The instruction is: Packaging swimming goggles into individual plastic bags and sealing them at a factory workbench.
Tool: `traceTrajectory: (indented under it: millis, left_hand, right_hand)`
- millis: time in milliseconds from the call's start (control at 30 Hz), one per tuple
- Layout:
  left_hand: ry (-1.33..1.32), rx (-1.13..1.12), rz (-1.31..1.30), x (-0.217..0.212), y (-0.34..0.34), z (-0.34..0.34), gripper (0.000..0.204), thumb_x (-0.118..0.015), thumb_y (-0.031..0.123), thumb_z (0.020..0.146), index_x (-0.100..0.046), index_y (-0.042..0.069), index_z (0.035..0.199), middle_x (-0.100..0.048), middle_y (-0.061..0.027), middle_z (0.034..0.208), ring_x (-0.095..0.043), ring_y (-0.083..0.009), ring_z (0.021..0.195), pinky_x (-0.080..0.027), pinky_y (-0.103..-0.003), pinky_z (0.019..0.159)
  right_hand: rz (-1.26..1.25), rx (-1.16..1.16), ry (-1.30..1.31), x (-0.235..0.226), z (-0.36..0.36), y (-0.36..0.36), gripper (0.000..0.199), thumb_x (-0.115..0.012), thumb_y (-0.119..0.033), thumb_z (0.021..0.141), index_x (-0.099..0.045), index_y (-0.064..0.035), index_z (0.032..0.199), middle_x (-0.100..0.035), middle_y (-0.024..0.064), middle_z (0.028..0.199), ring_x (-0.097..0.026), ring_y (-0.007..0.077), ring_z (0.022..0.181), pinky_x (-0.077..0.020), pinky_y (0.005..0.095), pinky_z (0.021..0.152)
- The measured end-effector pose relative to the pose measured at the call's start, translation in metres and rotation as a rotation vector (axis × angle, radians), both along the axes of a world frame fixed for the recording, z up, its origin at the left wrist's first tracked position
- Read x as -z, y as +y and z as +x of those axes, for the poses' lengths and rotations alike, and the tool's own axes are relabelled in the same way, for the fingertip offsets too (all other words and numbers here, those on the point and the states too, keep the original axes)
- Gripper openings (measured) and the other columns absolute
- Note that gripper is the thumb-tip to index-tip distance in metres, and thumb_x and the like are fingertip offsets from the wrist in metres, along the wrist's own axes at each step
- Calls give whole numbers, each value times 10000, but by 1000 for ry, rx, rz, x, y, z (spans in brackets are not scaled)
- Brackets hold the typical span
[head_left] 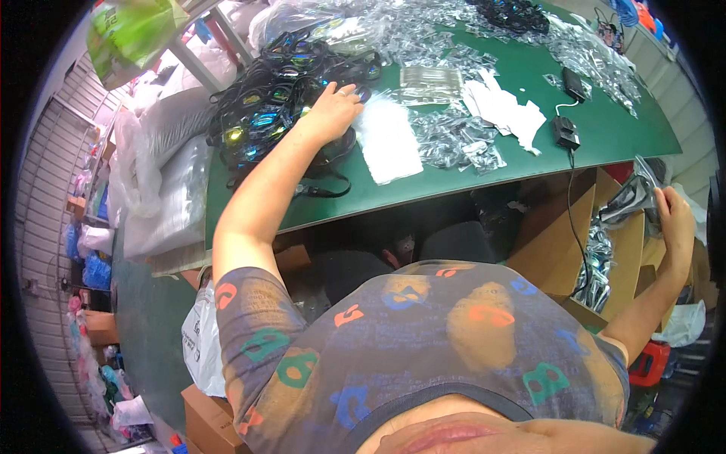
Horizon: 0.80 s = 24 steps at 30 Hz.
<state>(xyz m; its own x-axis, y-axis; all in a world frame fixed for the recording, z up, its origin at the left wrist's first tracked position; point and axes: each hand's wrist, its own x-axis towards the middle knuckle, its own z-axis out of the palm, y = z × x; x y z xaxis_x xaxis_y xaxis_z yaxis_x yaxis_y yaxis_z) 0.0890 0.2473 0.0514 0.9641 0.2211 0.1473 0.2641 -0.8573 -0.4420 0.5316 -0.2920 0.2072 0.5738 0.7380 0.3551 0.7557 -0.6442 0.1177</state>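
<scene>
Rightward, well apart from the left hand [334, 113], the right hand [673, 213] is pinched on a clear bag [632, 195] with dark contents. Bag lies just left of those fingers, over the cardboard box [548, 231], long axis slanting down-left. Left hand is nearer the heap of dark-strapped goggles [265, 98] on the table [620, 136], at its right edge, fingers slightly apart; cannot tell whether they grip.

the table [624, 136] is green and brightly lit. left of it, green floor [147, 348] runs toward a pale, ribbed wall [45, 181]; right of it stands another pale wall [690, 91]. a pale post [193, 68] rises near its far left corner.
</scene>
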Motion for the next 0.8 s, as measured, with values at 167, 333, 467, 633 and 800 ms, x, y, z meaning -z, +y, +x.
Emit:
traceTrajectory:
  millis: [167,333,467,633,800]
  left_hand:
    - [262,-69,97,-20,-7,7,136,-624,99,825,-735,114,903,-658,-71,1083,-569,-273,1208,-332,-587,1149]
    - [57,27,78,-76,-26,-19,157,-666,95,784,-718,110,931,-670,-83,1019,-602,-284,1143,-324,-570,1156]
    - [-132,-43,-131,-148,-86,-62,284,-653,37,735,-646,64,1018,-662,-111,983,-638,-306,1064,-427,-506,1090]
    - [-584,-194,-435,-169,-158,-84,216,-572,-2,780,-562,1,995,-707,-152,1101,-688,-278,993,-520,-357,924]
    - [-808,-327,-1000,-88,-193,-99,244,-509,-38,824,-555,15,1059,-695,-103,972,-659,-177,895,-524,-330,855]
  right_hand:
    - [109,-3,161,4,-24,17,325,-689,-317,956,-633,-31,1101,-651,156,832,-605,285,717,-484,385,681]
    - [104,-471,372,21,-72,95,323,-738,-224,907,-660,-37,1158,-693,121,950,-634,227,768,-512,351,726]
    - [-42,-910,442,41,-114,176,343,-759,-203,892,-680,-52,1190,-703,120,987,-672,226,837,-535,355,769]
    - [235,-1258,960,105,-225,255,830,-851,-274,822,-437,-25,1497,-533,185,1448,-518,309,1356,-404,422,1147]
    - [166,-1378,1867,150,-316,276,540,-682,-275,989,-494,-41,1439,-624,89,1198,-598,188,1120,-493,348,966]
